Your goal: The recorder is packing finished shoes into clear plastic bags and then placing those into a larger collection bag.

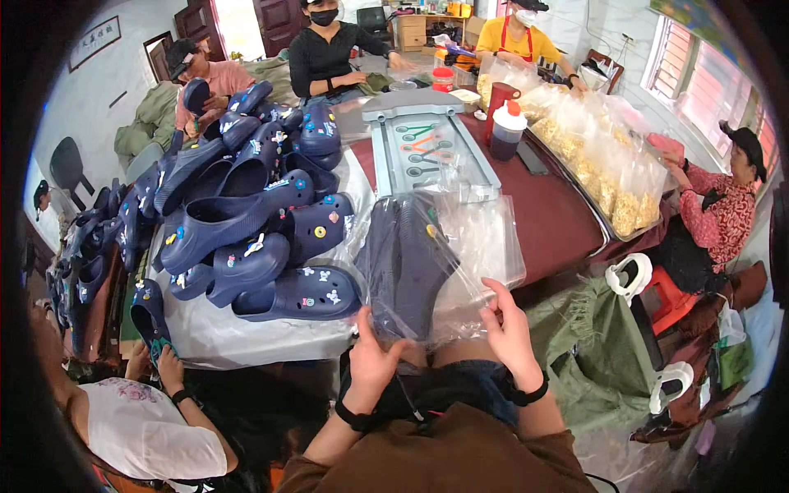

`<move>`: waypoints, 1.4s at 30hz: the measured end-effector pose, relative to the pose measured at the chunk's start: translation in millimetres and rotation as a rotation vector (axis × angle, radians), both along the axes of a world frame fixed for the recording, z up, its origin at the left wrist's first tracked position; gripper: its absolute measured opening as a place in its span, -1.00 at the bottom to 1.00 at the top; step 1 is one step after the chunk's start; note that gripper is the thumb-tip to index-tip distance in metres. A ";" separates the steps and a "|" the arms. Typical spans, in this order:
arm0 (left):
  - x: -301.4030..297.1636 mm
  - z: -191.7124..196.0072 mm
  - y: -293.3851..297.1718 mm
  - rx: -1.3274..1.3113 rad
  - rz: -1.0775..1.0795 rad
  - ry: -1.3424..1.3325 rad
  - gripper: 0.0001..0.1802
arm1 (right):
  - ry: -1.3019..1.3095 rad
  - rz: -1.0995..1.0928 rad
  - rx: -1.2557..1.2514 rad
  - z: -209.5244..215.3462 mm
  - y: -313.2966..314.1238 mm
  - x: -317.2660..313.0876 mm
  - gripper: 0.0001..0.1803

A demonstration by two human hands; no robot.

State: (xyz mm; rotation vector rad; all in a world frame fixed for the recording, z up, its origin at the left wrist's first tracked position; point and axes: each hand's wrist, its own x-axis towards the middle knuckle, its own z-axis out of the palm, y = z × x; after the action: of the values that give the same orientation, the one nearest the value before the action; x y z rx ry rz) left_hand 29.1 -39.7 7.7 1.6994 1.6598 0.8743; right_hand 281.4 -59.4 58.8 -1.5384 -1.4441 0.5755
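Together both hands (444, 345) grip a bagged navy clog pair (407, 271).

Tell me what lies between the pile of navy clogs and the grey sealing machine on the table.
In the head view, crinkled clear plastic sheeting covers the table between the pile of navy clogs and the grey sealing machine.
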 end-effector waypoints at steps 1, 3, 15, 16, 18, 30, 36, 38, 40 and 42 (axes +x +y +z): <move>-0.6 -0.4 1.0 0.030 -0.002 0.008 0.12 | -0.002 -0.007 -0.001 -3.3 -0.4 3.0 -0.43; 1.3 1.8 -0.7 0.010 -0.017 0.010 0.12 | 0.240 0.049 0.031 -13.8 1.3 10.1 -0.48; -13.1 13.9 -12.8 0.132 -0.028 -0.140 0.00 | 0.198 0.313 -0.139 1.8 -12.5 -54.1 -0.22; -10.8 18.8 -14.0 0.087 -0.059 -0.162 -0.02 | 0.199 0.341 -0.266 8.7 -14.9 -59.4 -0.10; -5.0 37.6 -17.0 0.001 -0.107 -0.084 -0.04 | 0.143 0.375 -0.167 8.6 -15.7 -61.6 0.01; -6.3 37.4 -26.5 0.173 -0.741 -0.185 0.34 | -0.422 0.178 0.053 15.6 -34.6 -64.8 0.56; -7.9 49.1 -27.5 0.067 -0.763 -0.150 0.39 | -0.392 0.083 0.006 3.6 -29.0 -62.3 0.31; -12.6 48.0 -26.7 0.056 -0.748 -0.207 0.36 | -0.342 0.184 -0.015 0.5 -28.3 -52.1 0.24; -18.0 56.8 -25.8 0.041 -0.749 -0.154 0.35 | -0.366 0.203 0.021 -1.1 -28.0 -48.1 0.25; -18.2 61.7 -23.5 0.021 -0.753 -0.100 0.35 | -0.388 0.220 0.053 1.6 -29.4 -47.2 0.27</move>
State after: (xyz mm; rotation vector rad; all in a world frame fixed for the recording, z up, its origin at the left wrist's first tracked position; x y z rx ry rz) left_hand 10.9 -63.2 69.4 2.0307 0.8187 0.5835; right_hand 234.2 -88.8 60.5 -1.5146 -1.9247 0.3728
